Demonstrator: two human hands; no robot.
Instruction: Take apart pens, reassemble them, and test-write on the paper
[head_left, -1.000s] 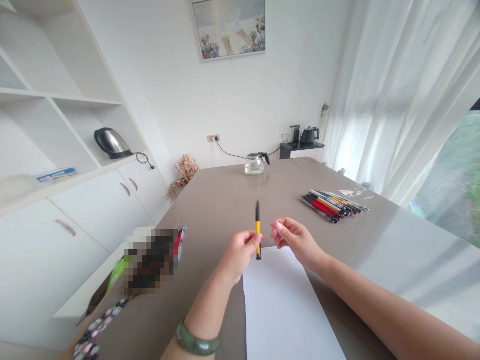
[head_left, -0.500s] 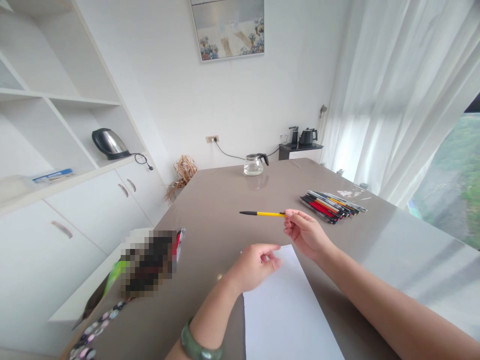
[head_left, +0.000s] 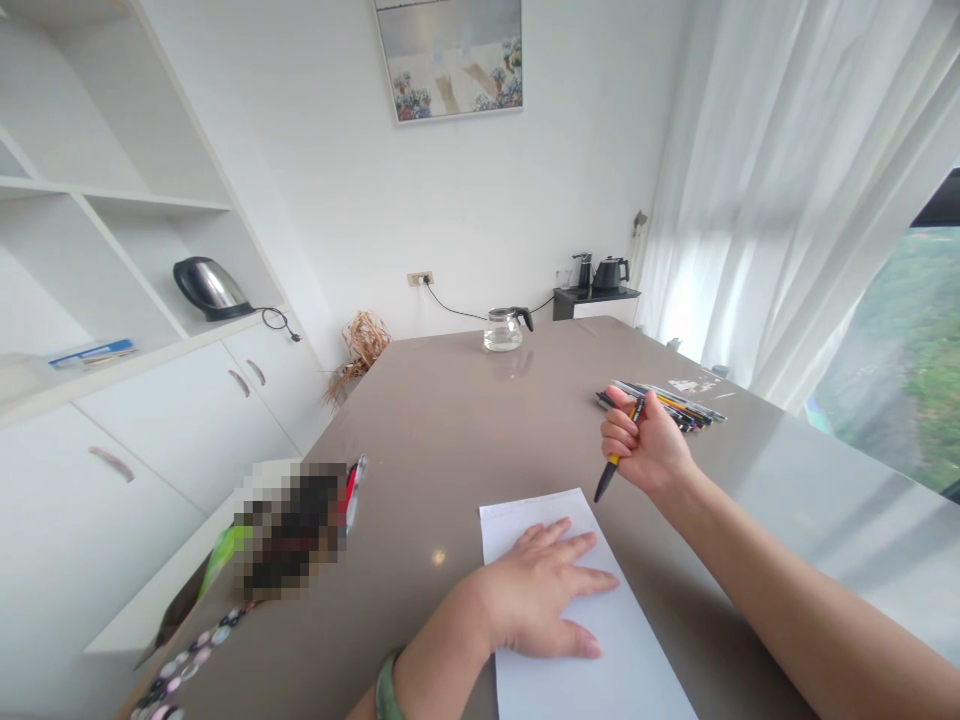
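Note:
My left hand (head_left: 551,585) lies flat with its fingers spread on a white sheet of paper (head_left: 525,515), whose near part runs out of the bottom of the view. A green bangle (head_left: 388,688) circles the left wrist. Above and to the right of the paper, my right hand (head_left: 641,440) is closed round a yellow and black pen (head_left: 609,472). The pen's dark tip slants downward, apart from the sheet. Behind that hand lies a pile of pens (head_left: 686,408), partly covered by it.
A glass pot (head_left: 504,330) of clear liquid stands toward the far end of the brown table (head_left: 427,410). White scraps (head_left: 694,385) lie past the pens. At the left edge are a blurred dark object (head_left: 296,525) and a beaded strap (head_left: 196,655).
My left hand has come down flat onto the paper with its fingers spread. My right hand has moved right, and its pen has turned from level to pointing down.

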